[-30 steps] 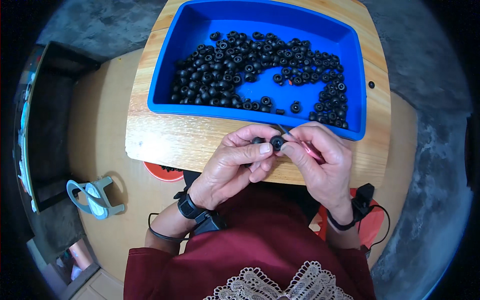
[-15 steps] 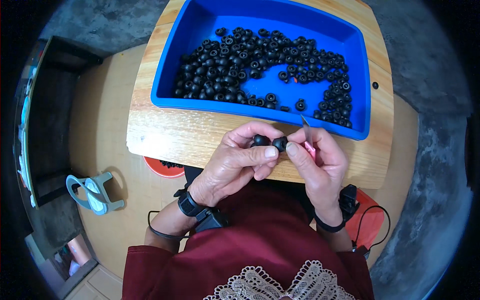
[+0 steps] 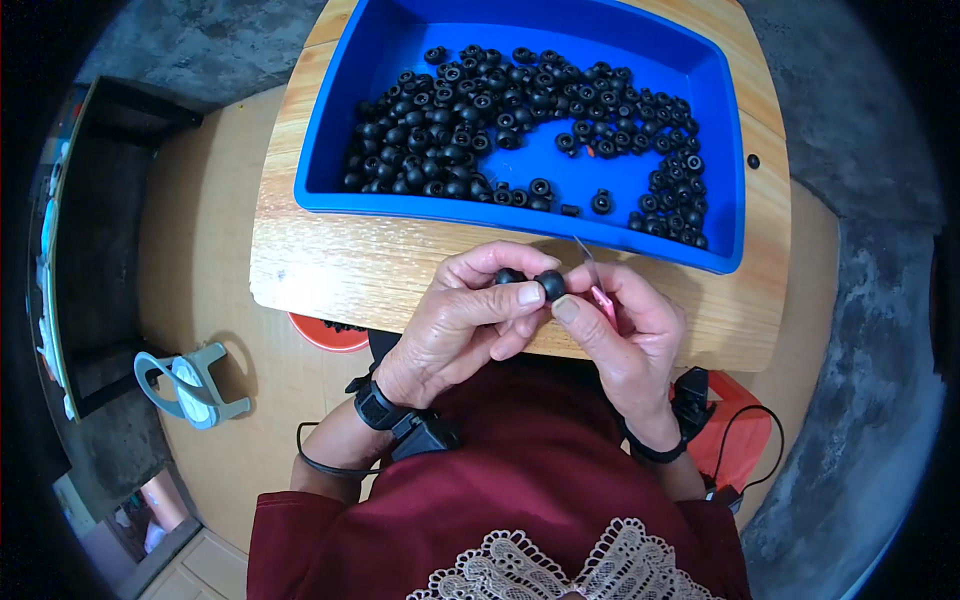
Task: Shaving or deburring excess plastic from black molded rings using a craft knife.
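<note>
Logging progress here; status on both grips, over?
Left grip: two black pieces. Right grip: pink-handled blade. Blue tray beyond, not between them.

bare bench [image 3: 350, 260] open to either side of the hands [image 3: 455, 315], near wall of the blue tray [image 3: 400, 207] rising just beyond, knife [image 3: 597, 288] jutting up between, open room over the tray's middle, black pieces [image 3: 415, 178] crowding its left and right

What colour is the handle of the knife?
The handle is pink; the head view shows it.
</note>
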### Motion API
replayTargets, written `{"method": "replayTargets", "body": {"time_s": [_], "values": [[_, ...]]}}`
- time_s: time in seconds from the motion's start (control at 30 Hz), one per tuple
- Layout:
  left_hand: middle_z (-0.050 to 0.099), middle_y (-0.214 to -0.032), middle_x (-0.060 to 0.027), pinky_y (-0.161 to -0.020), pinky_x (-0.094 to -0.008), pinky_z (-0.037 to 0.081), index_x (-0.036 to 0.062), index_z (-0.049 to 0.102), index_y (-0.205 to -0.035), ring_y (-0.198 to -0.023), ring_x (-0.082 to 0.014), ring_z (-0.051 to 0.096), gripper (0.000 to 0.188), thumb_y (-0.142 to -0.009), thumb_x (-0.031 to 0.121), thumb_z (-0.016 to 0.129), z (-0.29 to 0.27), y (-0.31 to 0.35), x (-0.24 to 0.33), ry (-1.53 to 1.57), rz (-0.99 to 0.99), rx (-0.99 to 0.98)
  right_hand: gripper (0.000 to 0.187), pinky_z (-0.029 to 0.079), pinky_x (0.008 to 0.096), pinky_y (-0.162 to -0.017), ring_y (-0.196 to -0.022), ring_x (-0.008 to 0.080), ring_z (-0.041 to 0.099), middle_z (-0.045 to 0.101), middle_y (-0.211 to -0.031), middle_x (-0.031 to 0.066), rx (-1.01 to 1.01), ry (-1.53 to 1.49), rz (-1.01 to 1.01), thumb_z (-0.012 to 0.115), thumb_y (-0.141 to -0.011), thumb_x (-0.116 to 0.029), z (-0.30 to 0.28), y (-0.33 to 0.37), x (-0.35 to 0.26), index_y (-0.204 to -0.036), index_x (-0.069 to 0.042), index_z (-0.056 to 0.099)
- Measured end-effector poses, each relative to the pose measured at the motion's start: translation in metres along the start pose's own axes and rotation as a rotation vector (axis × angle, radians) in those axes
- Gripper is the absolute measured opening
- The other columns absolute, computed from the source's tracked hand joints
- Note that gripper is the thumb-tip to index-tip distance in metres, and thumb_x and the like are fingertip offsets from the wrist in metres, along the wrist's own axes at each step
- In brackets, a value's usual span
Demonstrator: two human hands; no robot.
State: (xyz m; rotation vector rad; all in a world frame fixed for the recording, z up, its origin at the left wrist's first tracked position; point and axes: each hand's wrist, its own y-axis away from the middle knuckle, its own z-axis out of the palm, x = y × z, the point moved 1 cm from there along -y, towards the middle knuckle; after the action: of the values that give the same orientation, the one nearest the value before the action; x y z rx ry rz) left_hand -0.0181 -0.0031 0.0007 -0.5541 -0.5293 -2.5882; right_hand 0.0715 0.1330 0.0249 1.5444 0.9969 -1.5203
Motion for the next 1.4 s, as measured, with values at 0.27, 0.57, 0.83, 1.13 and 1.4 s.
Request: {"method": "replayTargets", "body": {"time_s": [0.27, 0.57, 0.83, 1.13, 1.4], "values": [[0.060, -0.075, -0.0062, -0.043, -0.0185, 0.040, 0.0014, 0.061, -0.104, -0.057, -0.0084, 0.053, 0.018, -0.086, 0.002, 0.061, 0.003, -0.002, -0.002, -0.021, 0.005, 0.027, 0.012, 0.044, 0.0190, -0.058, -0.067, 0.0038, 0.055, 0.063, -0.078, 0.0010, 0.060, -0.063, 0.014, 0.070, -0.079, -0.004, 0.000, 0.002, 0.008, -0.088, 0.000, 0.062], [0.058, -0.069, -0.0060, -0.042, -0.0181, 0.038, 0.0004, 0.063, -0.102, -0.051, -0.0074, 0.049, 0.017, -0.085, 0.001, 0.061, 0.002, -0.001, -0.002, -0.090, -0.008, 0.068, 0.012, 0.041, 0.0195, -0.054, -0.062, 0.0037, 0.053, 0.062, -0.072, 0.0004, 0.040, -0.002, 0.054, 0.070, -0.079, -0.008, -0.001, -0.003, 0.003, -0.084, 0.000, 0.063], [0.060, -0.071, -0.0085, -0.040, -0.0183, 0.036, 0.0001, 0.062, -0.102, -0.049, -0.0073, 0.049, 0.016, -0.086, 0.002, 0.059, -0.002, -0.002, -0.003, -0.024, -0.062, 0.063, 0.010, 0.041, 0.0203, -0.054, -0.062, 0.0043, 0.053, 0.062, -0.070, 0.0009, 0.004, 0.052, 0.054, 0.069, -0.081, -0.008, -0.004, -0.003, 0.000, -0.083, 0.000, 0.063], [0.064, -0.082, -0.0144, -0.039, -0.0180, 0.035, 0.0005, 0.058, -0.098, -0.051, -0.0087, 0.051, 0.012, -0.087, 0.003, 0.057, -0.007, -0.004, -0.007, 0.093, -0.041, 0.030, 0.019, 0.041, 0.0255, -0.049, -0.055, 0.0139, 0.053, 0.057, -0.066, 0.0071, 0.010, 0.460, -0.232, 0.069, -0.080, -0.013, -0.010, 0.002, -0.015, -0.089, 0.002, 0.062], [0.058, -0.073, -0.0081, -0.041, -0.0188, 0.036, 0.0009, 0.057, -0.098, -0.051, -0.0087, 0.049, 0.012, -0.088, 0.008, 0.057, -0.008, -0.004, -0.008, 0.105, -0.052, 0.065, 0.020, 0.043, 0.0321, -0.046, -0.053, 0.0216, 0.055, 0.055, -0.066, 0.0071, 0.058, 0.688, -0.476, 0.069, -0.078, -0.015, -0.001, 0.007, -0.002, -0.090, 0.000, 0.063]]}}
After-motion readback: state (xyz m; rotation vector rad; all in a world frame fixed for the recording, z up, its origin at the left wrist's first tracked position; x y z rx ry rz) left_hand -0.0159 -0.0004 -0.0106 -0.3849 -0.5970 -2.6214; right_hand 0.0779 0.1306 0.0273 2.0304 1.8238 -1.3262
